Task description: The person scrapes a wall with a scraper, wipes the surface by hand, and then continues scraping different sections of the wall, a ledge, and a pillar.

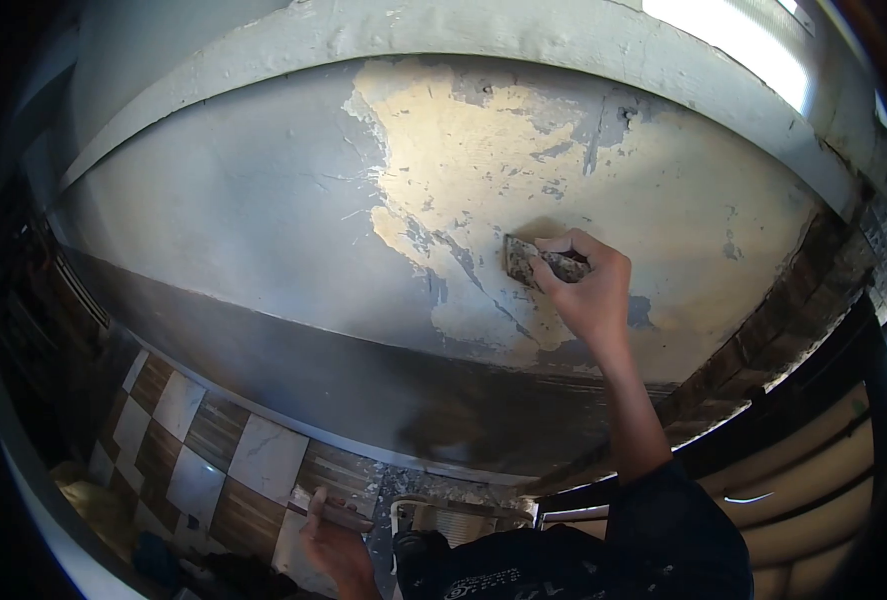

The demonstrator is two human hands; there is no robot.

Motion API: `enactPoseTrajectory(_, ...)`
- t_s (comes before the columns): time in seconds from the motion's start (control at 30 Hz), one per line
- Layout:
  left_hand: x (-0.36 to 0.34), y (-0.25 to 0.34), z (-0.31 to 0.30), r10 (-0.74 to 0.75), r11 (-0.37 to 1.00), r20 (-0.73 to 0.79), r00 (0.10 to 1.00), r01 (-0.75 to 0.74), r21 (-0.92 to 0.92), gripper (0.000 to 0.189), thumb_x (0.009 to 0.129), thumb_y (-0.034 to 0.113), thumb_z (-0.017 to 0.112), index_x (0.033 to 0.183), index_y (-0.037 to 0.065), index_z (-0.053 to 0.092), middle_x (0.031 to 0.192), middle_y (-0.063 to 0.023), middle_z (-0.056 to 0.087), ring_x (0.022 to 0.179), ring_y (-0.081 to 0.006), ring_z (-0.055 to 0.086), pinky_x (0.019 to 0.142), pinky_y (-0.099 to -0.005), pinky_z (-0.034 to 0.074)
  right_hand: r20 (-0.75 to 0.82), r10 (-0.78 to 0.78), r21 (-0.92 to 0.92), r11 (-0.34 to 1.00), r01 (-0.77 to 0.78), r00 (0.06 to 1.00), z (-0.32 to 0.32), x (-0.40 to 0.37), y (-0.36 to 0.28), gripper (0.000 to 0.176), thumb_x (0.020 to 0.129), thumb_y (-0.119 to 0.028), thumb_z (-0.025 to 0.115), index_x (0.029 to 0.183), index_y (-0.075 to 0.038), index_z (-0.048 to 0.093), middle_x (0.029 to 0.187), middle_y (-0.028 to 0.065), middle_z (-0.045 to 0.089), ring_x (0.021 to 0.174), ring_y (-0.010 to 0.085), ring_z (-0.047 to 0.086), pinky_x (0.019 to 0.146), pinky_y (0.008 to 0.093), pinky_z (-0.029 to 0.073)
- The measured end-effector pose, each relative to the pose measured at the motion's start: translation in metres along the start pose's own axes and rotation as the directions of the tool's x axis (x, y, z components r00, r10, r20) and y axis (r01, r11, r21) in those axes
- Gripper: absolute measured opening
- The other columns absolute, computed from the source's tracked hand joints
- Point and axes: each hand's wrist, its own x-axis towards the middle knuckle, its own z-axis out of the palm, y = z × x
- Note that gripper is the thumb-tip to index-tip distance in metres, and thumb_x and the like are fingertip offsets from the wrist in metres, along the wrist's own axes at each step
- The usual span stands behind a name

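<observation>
My right hand (589, 285) grips a speckled scraper (526, 262), its blade edge against the wall (444, 170). Around the blade the grey paint is largely gone and a pale yellow layer shows, with scattered grey patches and scratches. Lower down, my left hand (336, 545) is closed around a flat, pale, stick-like tool (342, 516), held away from the wall above the floor. What kind of tool it is, I cannot make out.
A light ledge (444, 32) runs across the wall's top. Brown and white checkered tiles (264, 460) cover the floor, with debris along the wall's base. Rough brickwork (764, 330) edges the wall at right, beside dark-framed panels (814, 480). A yellowish bag-like bundle (94, 500) lies at lower left.
</observation>
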Motion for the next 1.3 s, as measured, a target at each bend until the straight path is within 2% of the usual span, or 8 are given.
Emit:
enactPoseTrajectory(0.27, 0.005, 0.003, -0.008, 0.004, 1.000, -0.009, 1.000, -0.005, -0.029, 0.047, 0.079, 0.031, 0.046, 0.109, -0.004, 0.055, 0.091, -0.0085, 0.053, 0.087, -0.0193, 0.051, 0.078, -0.0330, 0.041, -0.005, 0.005, -0.057, 0.998, -0.005, 1.000, 0.011, -0.003, -0.002, 0.015, 0.065, -0.009, 0.068, 0.076, -0.002, 0.061, 0.065, 0.0108, 0.062, 0.060, 0.0218, 0.062, 0.060, 0.0285, 0.047)
enactPoseTrajectory(0.47, 0.014, -0.009, -0.010, -0.055, 0.992, -0.042, 0.998, 0.050, -0.117, 0.047, 0.079, 0.031, 0.048, 0.108, -0.005, 0.055, 0.092, -0.0103, 0.055, 0.086, -0.0204, 0.053, 0.077, -0.0333, 0.042, 0.001, 0.054, -0.038, 0.998, -0.054, 0.999, 0.010, -0.002, 0.001, 0.014, 0.065, -0.007, 0.068, 0.076, -0.001, 0.060, 0.065, 0.0106, 0.062, 0.060, 0.0180, 0.062, 0.060, 0.0270, 0.046)
enactPoseTrajectory(0.53, 0.015, -0.012, -0.005, -0.090, 0.992, 0.066, 0.994, 0.095, -0.080, 0.047, 0.079, 0.031, 0.048, 0.108, -0.005, 0.055, 0.092, -0.0113, 0.056, 0.086, -0.0210, 0.053, 0.077, -0.0338, 0.042, 0.035, -0.011, 0.085, 0.996, 0.008, 0.999, 0.011, -0.002, 0.011, 0.014, 0.066, -0.006, 0.068, 0.076, -0.001, 0.061, 0.065, 0.0101, 0.061, 0.058, 0.0162, 0.060, 0.060, 0.0259, 0.046)
enactPoseTrajectory(0.77, 0.018, -0.017, -0.007, -0.098, 0.993, 0.083, 0.992, 0.103, -0.062, 0.045, 0.079, 0.031, 0.048, 0.105, -0.005, 0.057, 0.091, -0.0114, 0.057, 0.086, -0.0213, 0.054, 0.078, -0.0341, 0.043, 0.025, 0.005, 0.092, 0.996, -0.007, 1.000, 0.015, 0.004, 0.004, 0.013, 0.066, -0.005, 0.067, 0.076, -0.002, 0.060, 0.064, 0.0091, 0.061, 0.058, 0.0134, 0.059, 0.059, 0.0252, 0.046)
enactPoseTrajectory(0.93, 0.019, -0.015, -0.004, -0.059, 0.997, 0.001, 0.998, 0.059, -0.055, 0.045, 0.080, 0.030, 0.047, 0.107, -0.005, 0.055, 0.090, -0.0116, 0.057, 0.086, -0.0208, 0.054, 0.077, -0.0347, 0.043, 0.022, -0.011, 0.051, 0.999, 0.010, 1.000, 0.018, 0.004, 0.005, 0.012, 0.067, -0.005, 0.067, 0.076, -0.002, 0.060, 0.066, 0.0099, 0.062, 0.060, 0.0133, 0.061, 0.059, 0.0254, 0.046)
enactPoseTrajectory(1.07, 0.019, -0.017, -0.009, -0.146, 0.984, 0.071, 0.987, 0.153, -0.095, 0.046, 0.080, 0.031, 0.047, 0.108, -0.005, 0.054, 0.090, -0.0114, 0.056, 0.086, -0.0208, 0.053, 0.078, -0.0350, 0.043, -0.014, -0.058, 0.060, 0.996, 0.059, 0.998, 0.024, 0.003, 0.003, 0.012, 0.066, -0.006, 0.067, 0.076, -0.002, 0.061, 0.066, 0.0102, 0.063, 0.061, 0.0131, 0.061, 0.059, 0.0253, 0.047)
enactPoseTrajectory(1.13, 0.013, -0.015, 0.001, -0.078, 0.994, -0.039, 0.996, 0.074, -0.077, 0.047, 0.086, 0.033, 0.035, 0.109, -0.001, 0.057, 0.089, -0.0108, 0.056, 0.083, -0.0216, 0.055, 0.072, -0.0346, 0.046, -0.053, 0.046, 0.104, 0.994, -0.040, 0.998, 0.015, 0.000, 0.011, 0.012, 0.067, -0.008, 0.067, 0.076, -0.002, 0.061, 0.066, 0.0107, 0.062, 0.061, 0.0157, 0.062, 0.060, 0.0260, 0.046)
enactPoseTrajectory(1.3, 0.015, -0.014, 0.004, -0.093, 0.996, 0.013, 0.996, 0.094, -0.013, 0.044, 0.085, 0.031, 0.040, 0.106, -0.003, 0.057, 0.089, -0.0098, 0.056, 0.083, -0.0207, 0.055, 0.072, -0.0338, 0.046, -0.052, -0.023, 0.047, 0.999, 0.025, 0.998, 0.029, 0.002, -0.002, 0.010, 0.067, -0.004, 0.066, 0.075, 0.000, 0.062, 0.067, 0.0086, 0.064, 0.062, 0.0113, 0.061, 0.060, 0.0241, 0.046)
